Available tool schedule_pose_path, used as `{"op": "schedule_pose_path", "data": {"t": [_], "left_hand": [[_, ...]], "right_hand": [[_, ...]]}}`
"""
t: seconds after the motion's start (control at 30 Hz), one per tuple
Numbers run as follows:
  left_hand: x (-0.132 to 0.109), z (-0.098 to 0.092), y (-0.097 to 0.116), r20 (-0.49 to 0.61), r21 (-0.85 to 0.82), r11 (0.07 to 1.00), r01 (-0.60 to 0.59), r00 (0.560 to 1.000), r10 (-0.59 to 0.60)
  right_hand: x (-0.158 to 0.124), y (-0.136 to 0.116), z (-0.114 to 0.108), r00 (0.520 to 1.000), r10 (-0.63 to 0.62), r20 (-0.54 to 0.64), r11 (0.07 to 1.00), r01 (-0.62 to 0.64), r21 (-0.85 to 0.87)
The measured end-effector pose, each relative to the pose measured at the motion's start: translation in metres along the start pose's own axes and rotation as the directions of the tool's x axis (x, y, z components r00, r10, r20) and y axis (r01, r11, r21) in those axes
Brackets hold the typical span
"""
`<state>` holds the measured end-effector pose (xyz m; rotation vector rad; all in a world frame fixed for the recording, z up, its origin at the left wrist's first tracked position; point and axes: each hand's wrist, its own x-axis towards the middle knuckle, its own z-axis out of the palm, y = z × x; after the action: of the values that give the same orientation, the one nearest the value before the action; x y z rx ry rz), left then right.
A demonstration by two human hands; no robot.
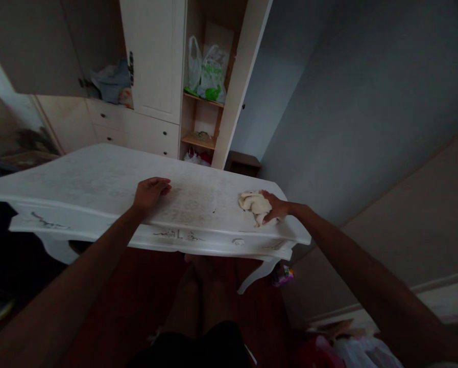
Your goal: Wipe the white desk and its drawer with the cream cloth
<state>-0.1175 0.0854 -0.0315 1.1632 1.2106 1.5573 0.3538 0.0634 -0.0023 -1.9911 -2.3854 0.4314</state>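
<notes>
Worktop [98,179]: white painted surface with a curved front edge and carved trim, dull with grey smudges. It spans the middle of the view and bears both hands.
Left hand [151,191]: palm down, fingers stretched out and close together. It lies flat on the worktop just behind the front edge and holds nothing.
Right hand [278,208]: near the right end of the worktop, fingers curled over the right side of the cloth — gripping it against the surface.
Cloth [254,203]: cream, crumpled into a loose wad. It lies on the worktop close to the right front corner, well apart from the left hand.
Wardrobe [155,61]: cream, standing behind the worktop, with one door ajar beside an open shelved bay.
Plastic bags [208,71]: white with green print, on the upper shelf of the open bay.
Drawers [137,130]: two rows with small dark knobs, below the wardrobe door.
Folded clothes [112,82]: grey-blue heap in the recess left of the door.
Floor [137,296]: dark red, seen beneath the worktop — the person's legs show above it.
Wall [366,102]: plain grey, filling the right of the view.
</notes>
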Motion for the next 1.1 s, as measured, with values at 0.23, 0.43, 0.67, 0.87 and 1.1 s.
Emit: {"op": "schedule_pose_path", "data": {"t": [0.23,0.43,0.67,0.87,1.1], "left_hand": [[0.002,0.001,-0.002,-0.024,-0.015,1.0,0.001,1.0,-0.001],[0.0,-0.002,-0.002,-0.021,-0.016,1.0,-0.025,0.999,0.025],[-0.003,-0.001,0.002,-0.006,0.013,0.999,-0.042,0.999,0.042],[-0.002,0.001,0.0,-0.018,0.002,0.999,-0.05,0.999,0.05],[0.001,0.0,-0.003,-0.028,-0.008,0.998,-0.068,0.997,0.067]], "right_hand": [[-0.011,-0.035,0.006,0.993,-0.017,-0.116,0.994,0.029,0.108],[-0.06,-0.074,0.033,0.906,0.037,-0.422,0.993,-0.08,-0.085],[-0.165,-0.111,0.104,0.869,-0.329,-0.37,0.944,0.304,-0.124],[-0.205,-0.093,0.149,0.892,-0.208,-0.402,0.978,0.19,-0.086],[-0.16,-0.079,0.163,0.751,-0.176,-0.636,0.982,0.087,-0.169]]}}
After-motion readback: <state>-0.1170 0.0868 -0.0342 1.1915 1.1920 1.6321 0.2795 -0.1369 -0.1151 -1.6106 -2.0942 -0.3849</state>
